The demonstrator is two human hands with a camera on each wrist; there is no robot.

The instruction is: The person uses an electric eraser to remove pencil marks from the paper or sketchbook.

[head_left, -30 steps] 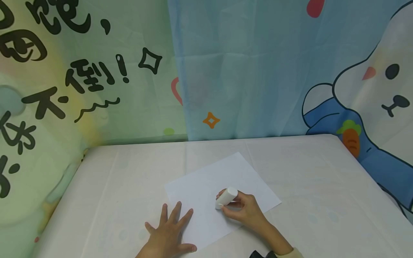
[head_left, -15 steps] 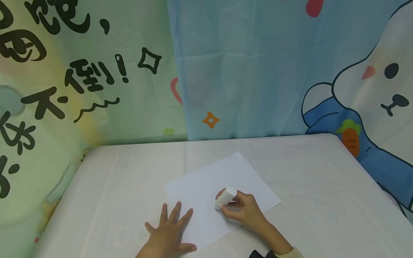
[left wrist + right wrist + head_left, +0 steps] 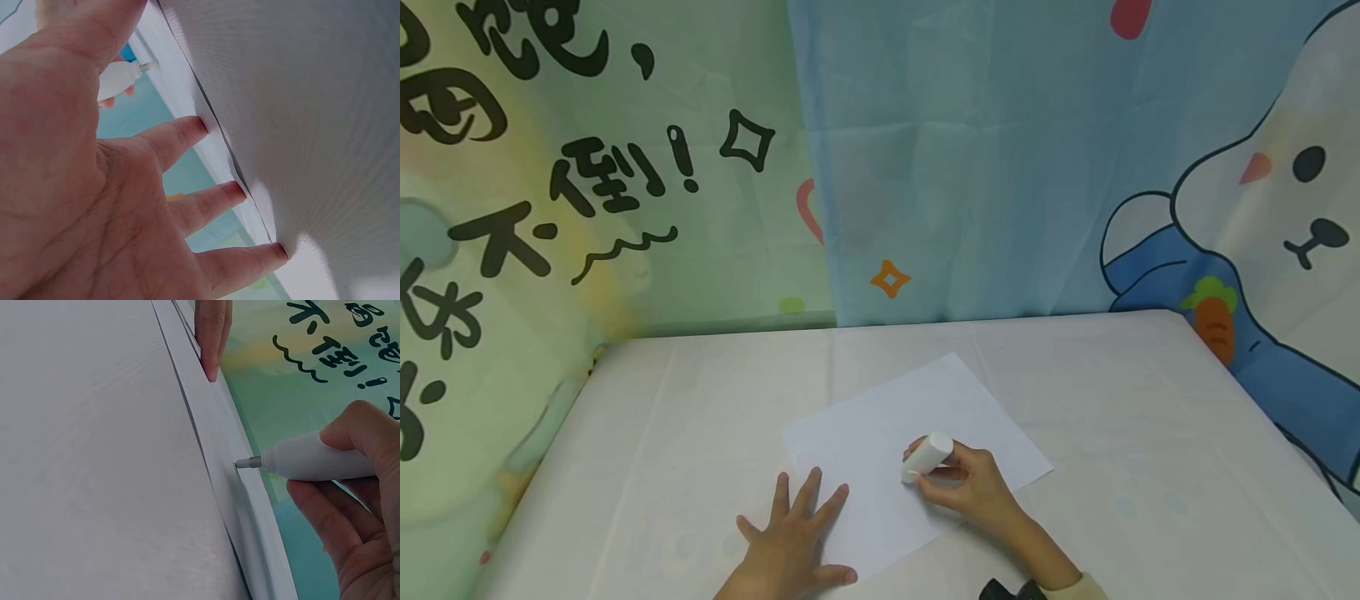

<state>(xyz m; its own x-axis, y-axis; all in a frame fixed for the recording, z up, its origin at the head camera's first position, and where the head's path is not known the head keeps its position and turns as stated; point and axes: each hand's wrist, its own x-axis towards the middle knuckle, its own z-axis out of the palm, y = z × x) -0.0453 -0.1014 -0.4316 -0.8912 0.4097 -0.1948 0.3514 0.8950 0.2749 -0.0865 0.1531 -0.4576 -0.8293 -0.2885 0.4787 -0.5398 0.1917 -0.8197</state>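
Note:
A sheet of white paper lies tilted on the white-covered table. My right hand holds a white correction pen between thumb and fingers, its body leaning to the right. In the right wrist view the pen's narrow metal tip points down at the paper's surface. My left hand lies with its fingers spread, the index finger and thumb over the paper's lower left edge. Seen from the left wrist, its straight fingertips rest along the paper's edge. No mark on the paper is visible.
The white tablecloth spreads around the sheet. Behind the table hangs a printed backdrop, with black lettering on the left and a cartoon animal on the right. A small black object shows by the right wrist.
The correction pen in my right hand has shifted very slightly up and to the right over the paper. My left hand has stayed in place.

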